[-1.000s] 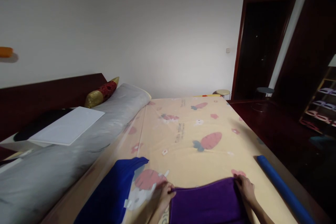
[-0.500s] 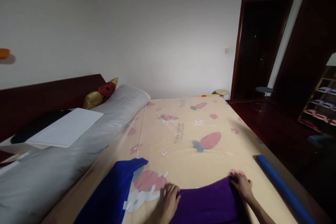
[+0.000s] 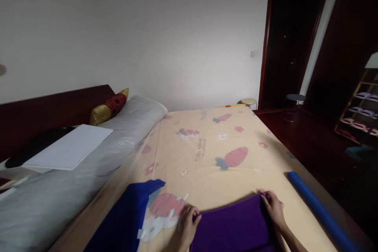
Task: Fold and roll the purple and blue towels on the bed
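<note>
Right at the near edge, a purple cloth (image 3: pixel 232 226) lies on the bed's patterned sheet (image 3: pixel 262 165), its near part cut off by the bottom of the view. The left hand (image 3: pixel 189 226) has its thumb and fingers pinching the cloth's far left corner, fingers bent together. The right hand (image 3: pixel 274 209) pinches the far right corner between thumb and fingertips, so the top edge runs between the two hands with a slight slope. To the left, a blue cloth (image 3: pixel 121 216) lies apart from the purple one, a small white tag at its side. To the right, a blue roll (image 3: pixel 317 208) lies along the bed's edge.

Farther back on the left, a white board (image 3: pixel 71 147) rests partly on a long grey bolster (image 3: pixel 134 126); beyond is a red and gold cushion (image 3: pixel 110 108) by the dark headboard (image 3: pixel 59 100). Past the bed's far end stand a pale stool (image 3: pixel 249 101) and, nearer the doorway (image 3: pixel 295 47), a dark stool (image 3: pixel 296 97). The rack (image 3: pixel 358 98) at far right seems to hold slippers, though it is dim there.
</note>
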Demonstrator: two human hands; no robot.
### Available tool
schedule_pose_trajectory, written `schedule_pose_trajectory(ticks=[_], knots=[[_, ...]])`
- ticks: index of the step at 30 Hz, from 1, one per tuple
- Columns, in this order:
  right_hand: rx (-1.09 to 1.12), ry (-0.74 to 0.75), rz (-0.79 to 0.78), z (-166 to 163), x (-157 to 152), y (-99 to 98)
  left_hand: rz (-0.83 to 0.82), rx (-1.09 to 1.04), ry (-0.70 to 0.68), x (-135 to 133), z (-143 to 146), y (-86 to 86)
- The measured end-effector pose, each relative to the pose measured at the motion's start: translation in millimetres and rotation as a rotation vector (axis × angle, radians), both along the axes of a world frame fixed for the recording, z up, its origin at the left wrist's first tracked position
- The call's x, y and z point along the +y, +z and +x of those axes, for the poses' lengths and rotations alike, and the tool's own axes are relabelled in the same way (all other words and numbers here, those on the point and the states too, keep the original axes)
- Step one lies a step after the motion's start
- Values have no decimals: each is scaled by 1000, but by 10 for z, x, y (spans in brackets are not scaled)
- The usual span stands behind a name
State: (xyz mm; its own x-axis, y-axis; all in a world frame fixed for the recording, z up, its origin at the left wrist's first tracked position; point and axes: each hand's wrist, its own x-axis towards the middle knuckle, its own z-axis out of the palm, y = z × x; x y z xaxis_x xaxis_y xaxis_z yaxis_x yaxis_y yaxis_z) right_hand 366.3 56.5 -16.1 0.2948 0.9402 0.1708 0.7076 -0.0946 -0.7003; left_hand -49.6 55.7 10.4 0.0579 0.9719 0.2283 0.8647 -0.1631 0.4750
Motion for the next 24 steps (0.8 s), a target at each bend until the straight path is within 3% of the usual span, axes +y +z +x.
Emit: schedule_pose_trajectory(ticks=[6, 8, 11, 15, 17, 20, 24], knots=[[-107, -80, -18, -4, -4, -13, 50, 135, 160, -99, 13, -78], [-140, -42, -5, -84, -21, 39, 68, 224, 162, -144, 94, -59], [-164, 168, 32, -388, -96, 154, 18, 255, -71, -235, 379, 38], [-184, 756, -19, -831, -239, 213, -196, 223, -532, -305, 739, 185], [-193, 896, -81, -834, -269, 158, -296, 248, -595, -293, 702, 214], [-230, 750, -129, -472, -248, 22, -337, 317, -503, -260, 336, 203], [-309, 512, -174, 229, -265, -49, -313, 420, -277, -262, -285, 165]])
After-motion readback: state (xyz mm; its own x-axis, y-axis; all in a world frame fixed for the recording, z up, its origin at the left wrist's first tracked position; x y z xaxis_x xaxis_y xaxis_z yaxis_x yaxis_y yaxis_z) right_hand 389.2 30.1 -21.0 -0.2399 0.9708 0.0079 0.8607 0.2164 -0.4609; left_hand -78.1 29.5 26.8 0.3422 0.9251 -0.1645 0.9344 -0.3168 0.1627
